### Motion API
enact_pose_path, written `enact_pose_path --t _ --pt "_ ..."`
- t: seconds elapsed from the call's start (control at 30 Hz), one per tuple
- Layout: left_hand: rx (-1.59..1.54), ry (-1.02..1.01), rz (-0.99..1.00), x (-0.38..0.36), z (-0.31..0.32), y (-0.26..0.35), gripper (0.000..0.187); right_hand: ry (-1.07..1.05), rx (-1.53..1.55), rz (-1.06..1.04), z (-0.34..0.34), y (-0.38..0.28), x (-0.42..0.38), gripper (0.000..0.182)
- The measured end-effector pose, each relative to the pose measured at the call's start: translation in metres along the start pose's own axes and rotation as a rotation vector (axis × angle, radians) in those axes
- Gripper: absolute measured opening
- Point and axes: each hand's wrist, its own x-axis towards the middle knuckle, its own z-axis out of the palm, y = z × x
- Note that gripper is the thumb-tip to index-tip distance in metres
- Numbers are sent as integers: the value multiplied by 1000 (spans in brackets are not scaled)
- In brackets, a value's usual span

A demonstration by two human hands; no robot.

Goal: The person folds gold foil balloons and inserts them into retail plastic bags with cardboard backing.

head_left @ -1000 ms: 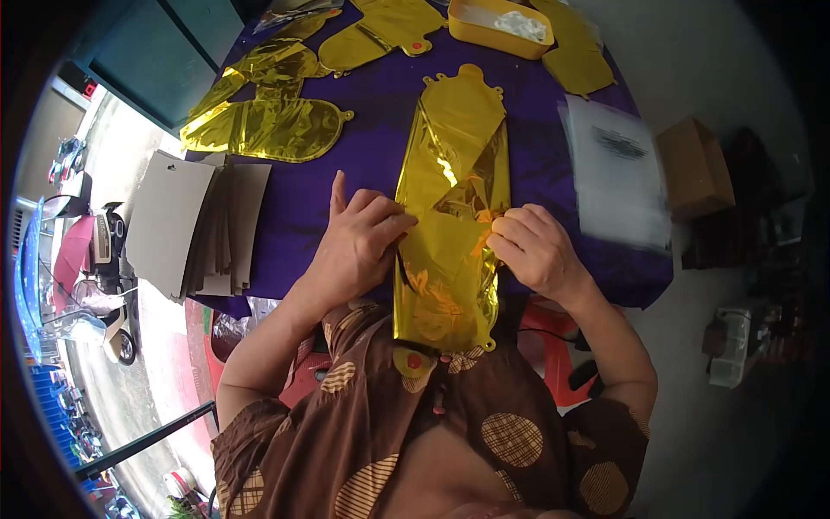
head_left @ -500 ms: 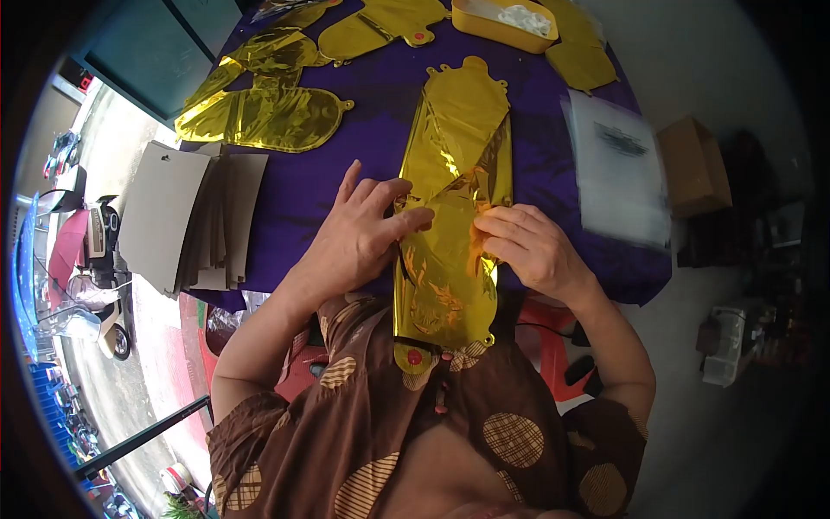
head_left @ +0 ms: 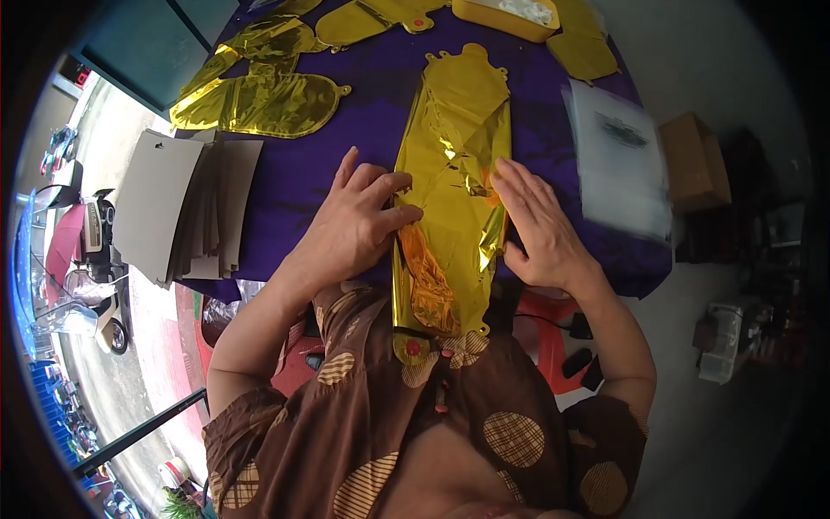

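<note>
A folded gold foil sheet [head_left: 458,130] lies lengthwise on the purple cloth, its lower end with a red dot hanging over the table's near edge. My left hand [head_left: 359,216] is at its left edge, thumb and forefinger on the foil and the little finger raised; whether it pinches the foil is hard to tell. Along the right edge rests my right hand [head_left: 540,221], fingers stretched out, fingertips touching the foil and nothing held.
More gold foil pieces [head_left: 259,105] lie at the back left. A stack of grey cards [head_left: 160,203] is on the left. Clear plastic sheets [head_left: 618,160] lie on the right, near a cardboard box [head_left: 694,163]. A yellow tray [head_left: 506,22] stands at the back.
My right hand has let go of the foil and spread its fingers, moving slightly up and right. The foil's middle lies flatter. My left hand has barely moved.
</note>
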Motion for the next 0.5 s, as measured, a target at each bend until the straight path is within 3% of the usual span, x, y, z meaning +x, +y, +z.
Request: enact_pose_path --t 0.13,0.5 --pt "-2 -5 -2 0 0 0 36 -125 -27 -59 -3 4 4 62" --pt "-27 21 22 1 -1 0 38 -170 0 -112 -3 10 4 56"
